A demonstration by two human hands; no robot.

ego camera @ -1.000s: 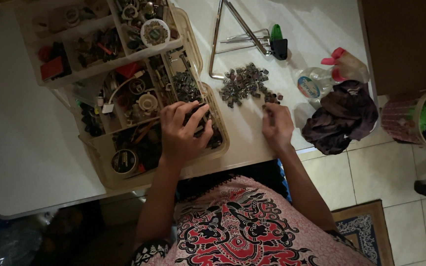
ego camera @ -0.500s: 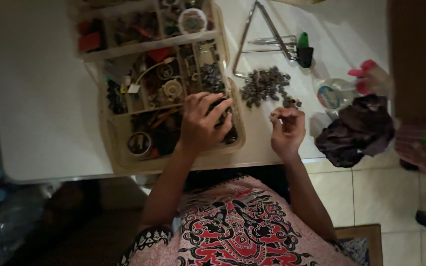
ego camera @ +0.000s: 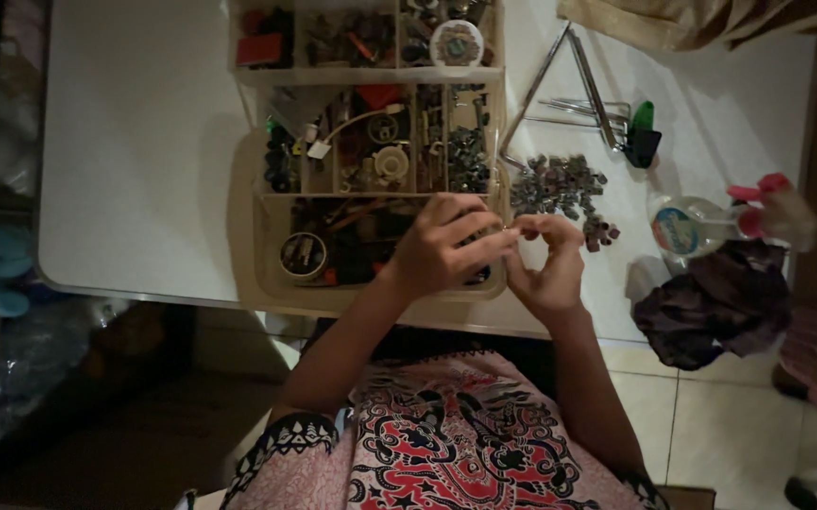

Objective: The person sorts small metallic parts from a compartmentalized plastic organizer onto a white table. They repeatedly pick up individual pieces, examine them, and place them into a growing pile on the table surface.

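Observation:
My left hand [ego camera: 442, 247] hovers over the near right corner of a clear compartment box [ego camera: 271, 255] full of small hardware. Its fingertips meet those of my right hand [ego camera: 545, 264] just past the box's right edge. Both hands pinch a tiny dark part between them; it is too small to make out. A pile of small dark metal pieces [ego camera: 560, 184] lies on the white table [ego camera: 135, 161] just beyond my right hand.
A second compartment tray [ego camera: 361, 42] sits at the far edge. Metal rods [ego camera: 569, 90] and a green-capped item [ego camera: 642, 132] lie far right. A clear spray bottle with pink trigger [ego camera: 711, 222] and a dark cloth [ego camera: 711, 302] rest at the table's right end.
My right hand lifted from the table with a small piece and moved left. My left hand came up out of the box to meet it. The view shifted left.

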